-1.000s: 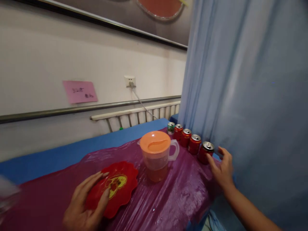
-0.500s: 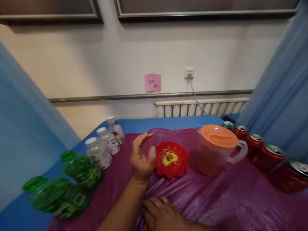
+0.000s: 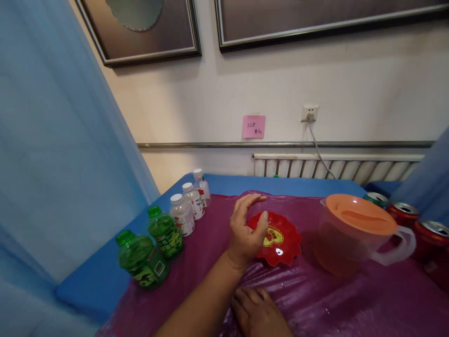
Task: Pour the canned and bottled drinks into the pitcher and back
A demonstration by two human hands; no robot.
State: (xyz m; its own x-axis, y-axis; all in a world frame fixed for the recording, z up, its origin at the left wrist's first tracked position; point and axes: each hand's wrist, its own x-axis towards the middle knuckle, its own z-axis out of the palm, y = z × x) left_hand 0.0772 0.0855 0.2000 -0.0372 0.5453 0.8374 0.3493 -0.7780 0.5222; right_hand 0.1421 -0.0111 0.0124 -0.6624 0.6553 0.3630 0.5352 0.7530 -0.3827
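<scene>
My left hand (image 3: 247, 229) is raised with the fingers curved and the thumb apart, holding nothing. It overlaps the left rim of a red scalloped dish (image 3: 286, 241) that has a yellow design in its middle. Whether it touches the dish I cannot tell. Below the dish, my right hand (image 3: 261, 311) lies palm down on the purple plastic sheet (image 3: 206, 285), its fingers stretched out and empty. To the right of the dish stands a clear pitcher (image 3: 345, 250) with an orange lid (image 3: 361, 213).
Green-capped bottles (image 3: 142, 260) and white-capped clear bottles (image 3: 182, 215) stand in a row on the left. Red drink cans (image 3: 403, 213) and a green can (image 3: 375, 199) line the right side. Blue curtains (image 3: 70, 117) hang at both sides; a radiator (image 3: 336, 166) is behind.
The view has turned left, so everything sits further right in the picture. My left hand now overlaps the dish's left rim more. My right hand stays on the sheet.
</scene>
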